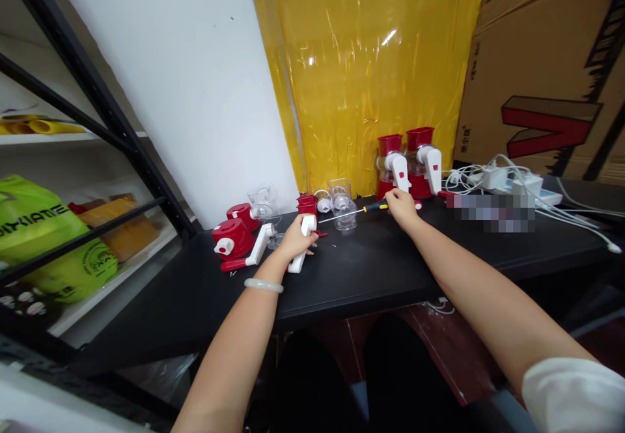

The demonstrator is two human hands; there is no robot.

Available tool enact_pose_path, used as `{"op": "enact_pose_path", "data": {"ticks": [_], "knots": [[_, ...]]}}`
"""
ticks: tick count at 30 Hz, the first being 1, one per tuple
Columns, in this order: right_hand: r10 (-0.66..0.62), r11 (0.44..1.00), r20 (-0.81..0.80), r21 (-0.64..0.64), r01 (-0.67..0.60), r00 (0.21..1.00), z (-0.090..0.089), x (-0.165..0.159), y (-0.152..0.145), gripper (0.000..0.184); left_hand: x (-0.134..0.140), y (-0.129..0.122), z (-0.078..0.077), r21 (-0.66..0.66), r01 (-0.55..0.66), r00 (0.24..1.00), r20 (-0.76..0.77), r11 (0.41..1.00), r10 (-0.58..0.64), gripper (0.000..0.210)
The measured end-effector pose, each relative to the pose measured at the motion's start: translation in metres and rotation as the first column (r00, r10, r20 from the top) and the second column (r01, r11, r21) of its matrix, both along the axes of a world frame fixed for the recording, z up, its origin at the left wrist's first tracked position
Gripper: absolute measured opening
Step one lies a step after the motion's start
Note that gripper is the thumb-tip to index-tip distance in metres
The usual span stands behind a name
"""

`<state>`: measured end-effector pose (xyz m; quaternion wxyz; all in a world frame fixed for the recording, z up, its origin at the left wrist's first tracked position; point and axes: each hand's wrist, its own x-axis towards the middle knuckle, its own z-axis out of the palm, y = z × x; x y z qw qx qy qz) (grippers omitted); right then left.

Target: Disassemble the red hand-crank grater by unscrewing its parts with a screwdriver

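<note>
My left hand is closed around a white crank handle, holding it just above the black tabletop. In my right hand is a screwdriver with a black and yellow grip. Its long thin shaft points left, and the tip is close to the white crank handle; whether it touches cannot be made out. Left of my left hand lies another crank handle, white with a red grip, beside a red grinder base. Red grater parts and a clear plastic housing stand behind the screwdriver shaft.
Two assembled red-and-white rotary graters stand at the back right. Beyond them are tangled white cables with power strips and a large cardboard box. A black metal shelf with a green bag is on the left.
</note>
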<state>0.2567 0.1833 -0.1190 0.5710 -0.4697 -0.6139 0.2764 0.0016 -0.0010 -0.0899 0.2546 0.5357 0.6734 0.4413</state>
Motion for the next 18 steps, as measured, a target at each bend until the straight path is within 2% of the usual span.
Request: {"op": "enact_pose_path", "data": {"ticks": [10,18], "knots": [[0.023,0.999,0.008,-0.023,-0.023,1.0,0.0005,-0.0012,-0.0014,0.02,0.003,-0.0029,0.0028,-0.045,-0.006,1.0,0.006,0.999,0.006,0.048],[0.037,0.998,-0.042,-0.054,-0.039,0.998,-0.0022,-0.0015,0.0016,0.021,-0.0015,0.0016,-0.0012,-0.045,-0.033,0.999,0.005,0.998,0.033,0.047]]}}
